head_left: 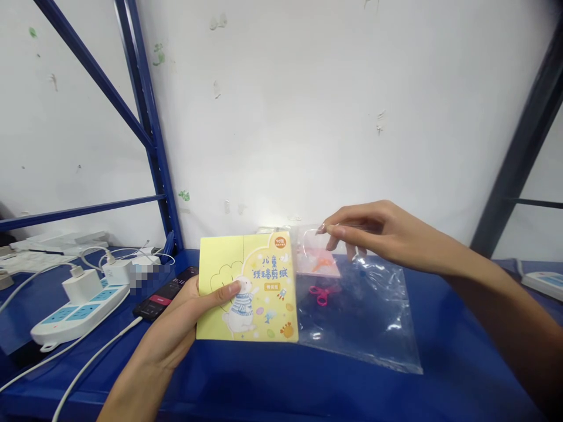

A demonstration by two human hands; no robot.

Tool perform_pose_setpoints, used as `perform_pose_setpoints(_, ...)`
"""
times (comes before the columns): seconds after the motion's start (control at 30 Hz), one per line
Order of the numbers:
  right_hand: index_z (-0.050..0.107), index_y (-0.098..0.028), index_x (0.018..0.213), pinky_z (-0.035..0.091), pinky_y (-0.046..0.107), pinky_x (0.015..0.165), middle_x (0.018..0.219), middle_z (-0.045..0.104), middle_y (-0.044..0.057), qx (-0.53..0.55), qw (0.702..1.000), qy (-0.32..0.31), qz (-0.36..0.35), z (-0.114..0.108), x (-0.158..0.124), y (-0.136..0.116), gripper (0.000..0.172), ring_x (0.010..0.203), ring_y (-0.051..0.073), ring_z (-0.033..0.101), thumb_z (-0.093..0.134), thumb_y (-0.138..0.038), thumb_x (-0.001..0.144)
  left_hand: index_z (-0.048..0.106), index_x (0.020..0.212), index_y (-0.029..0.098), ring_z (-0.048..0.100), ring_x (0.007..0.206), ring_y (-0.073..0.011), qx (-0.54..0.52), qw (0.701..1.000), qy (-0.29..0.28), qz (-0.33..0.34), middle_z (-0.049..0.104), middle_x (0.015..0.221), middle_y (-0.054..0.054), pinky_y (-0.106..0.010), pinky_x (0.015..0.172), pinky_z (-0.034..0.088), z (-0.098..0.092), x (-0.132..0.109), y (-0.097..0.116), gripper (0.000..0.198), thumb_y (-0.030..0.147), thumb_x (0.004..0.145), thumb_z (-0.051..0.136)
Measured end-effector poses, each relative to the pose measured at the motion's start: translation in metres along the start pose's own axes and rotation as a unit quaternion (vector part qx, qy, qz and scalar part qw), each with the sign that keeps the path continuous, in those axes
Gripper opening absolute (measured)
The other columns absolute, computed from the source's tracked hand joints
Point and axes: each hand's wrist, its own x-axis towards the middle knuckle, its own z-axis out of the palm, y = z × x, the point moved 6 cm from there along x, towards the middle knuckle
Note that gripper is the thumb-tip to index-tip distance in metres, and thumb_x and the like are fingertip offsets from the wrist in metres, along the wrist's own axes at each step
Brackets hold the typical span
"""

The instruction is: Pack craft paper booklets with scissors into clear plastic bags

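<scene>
My left hand (185, 316) is closed on a yellow paper-cutting pad (268, 316), its thumb across the front over a printed white rabbit. My right hand (365, 228) pinches the upper edge of a clear plastic bag (369, 316) between thumb and fingers. The bag hangs just right of the pad, against or partly behind its right edge; which, I cannot tell. Through the film show pink scissors (322, 295), something orange (323, 265) and a pink square of paper (303, 265). Whether these lie inside the bag or behind it is unclear.
Left on the blue table (246, 381) are a white power strip (79, 316) with plugged-in chargers, trailing white cables and a dark phone (162, 296). Blue shelf posts (145, 105) rise at the left, a dark one (523, 140) at the right. Behind stands a white wall (308, 117).
</scene>
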Motion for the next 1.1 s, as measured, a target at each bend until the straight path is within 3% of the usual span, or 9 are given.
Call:
perform_pose_setpoints(0.27, 0.078, -0.026, 0.11, 0.047, 0.027, 0.049, 0.093, 0.077, 0.007, -0.009, 1.0, -0.016, 0.012, 0.003, -0.001, 0.002, 0.034, 0.065, 0.018, 0.068, 0.062, -0.052, 0.093, 0.068, 0.131, 0.011, 0.078, 0.087, -0.0396, 0.018, 1.0, -0.003, -0.005, 0.077, 0.111, -0.023, -0.043, 0.069, 0.067, 0.001, -0.001, -0.001, 0.071, 0.028, 0.066, 0.092)
perform_pose_setpoints(0.5, 0.079, -0.027, 0.1, 0.048, 0.029, 0.056, 0.08, 0.077, 0.004, -0.093, 0.996, 0.0, 0.014, 0.007, 0.004, 0.014, 0.033, 0.068, 0.021, 0.071, 0.063, -0.054, 0.092, 0.076, 0.117, 0.012, 0.079, 0.086, -0.0367, 0.091, 0.992, 0.048, 0.069, 0.08, 0.107, -0.019, -0.043, 0.075, 0.066, 0.002, -0.005, 0.007, 0.061, 0.031, 0.061, 0.093)
perform_pose_setpoints(0.6, 0.078, -0.028, 0.106, 0.05, 0.03, 0.064, 0.09, 0.079, 0.003, -0.124, 0.992, 0.005, -0.009, 0.011, 0.005, 0.015, 0.033, 0.077, 0.022, 0.073, 0.063, -0.054, 0.092, 0.08, 0.101, 0.016, 0.078, 0.093, -0.0344, 0.189, 0.965, 0.112, 0.145, 0.081, 0.104, -0.013, -0.037, 0.079, 0.064, 0.003, -0.01, 0.019, 0.046, 0.034, 0.06, 0.093)
perform_pose_setpoints(0.77, 0.076, -0.031, 0.114, 0.049, 0.031, 0.069, 0.1, 0.079, 0.003, -0.131, 0.989, -0.01, -0.065, 0.024, 0.004, 0.005, 0.031, 0.079, 0.022, 0.072, 0.064, -0.051, 0.093, 0.083, 0.089, 0.025, 0.073, 0.102, -0.03, 0.292, 0.884, 0.179, 0.317, 0.081, 0.096, -0.002, -0.029, 0.091, 0.057, 0.018, -0.03, 0.035, 0.023, 0.037, 0.07, 0.087)
perform_pose_setpoints(0.93, 0.08, -0.03, 0.1, 0.048, 0.031, 0.07, 0.089, 0.078, 0.004, -0.135, 0.983, -0.01, -0.122, 0.037, 0.003, -0.005, 0.021, 0.082, 0.024, 0.071, 0.063, -0.042, 0.095, 0.082, 0.087, 0.03, 0.071, 0.091, -0.0256, 0.349, 0.832, 0.143, 0.406, 0.079, 0.092, 0.0, -0.028, 0.09, 0.054, 0.033, -0.042, 0.035, 0.011, 0.033, 0.077, 0.078)
perform_pose_setpoints(1.1, 0.078, -0.025, 0.1, 0.047, 0.031, 0.076, 0.098, 0.078, 0.006, -0.13, 0.977, -0.015, -0.169, 0.052, 0.002, -0.011, 0.023, 0.086, 0.022, 0.069, 0.058, -0.036, 0.099, 0.08, 0.085, 0.029, 0.069, 0.089, -0.0252, 0.356, 0.814, 0.13, 0.44, 0.077, 0.091, -0.003, -0.029, 0.087, 0.052, 0.03, -0.039, 0.036, 0.008, 0.029, 0.079, 0.075)
